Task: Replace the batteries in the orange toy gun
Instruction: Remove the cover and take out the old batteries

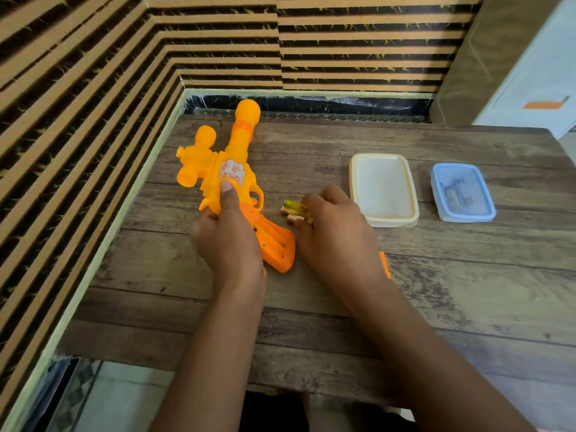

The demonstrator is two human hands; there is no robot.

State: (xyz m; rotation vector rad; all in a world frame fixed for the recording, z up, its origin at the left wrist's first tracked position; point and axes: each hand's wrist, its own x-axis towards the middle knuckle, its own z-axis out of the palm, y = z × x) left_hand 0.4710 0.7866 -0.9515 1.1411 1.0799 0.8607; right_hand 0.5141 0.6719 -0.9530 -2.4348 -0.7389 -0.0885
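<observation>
Orange toy gun (230, 169), lying near the left edge of the table (467, 291), left hand (227, 235) gripping its handle, right hand (333, 226) curled round a yellow-handled screwdriver (294, 207) beside the stock; step judged battery-cover screw work, next needing tip-to-screw alignment.

A cream box (385, 188) and a blue box (463, 192) sit near each other on the wooden table (467, 291)

Two bare hands were in view: left hand (227, 238) and right hand (330, 229). The left forearm (218, 338) and right forearm (420, 338) were uncovered to the frame edge. The left thumb (229, 194) showed a short nail.
</observation>
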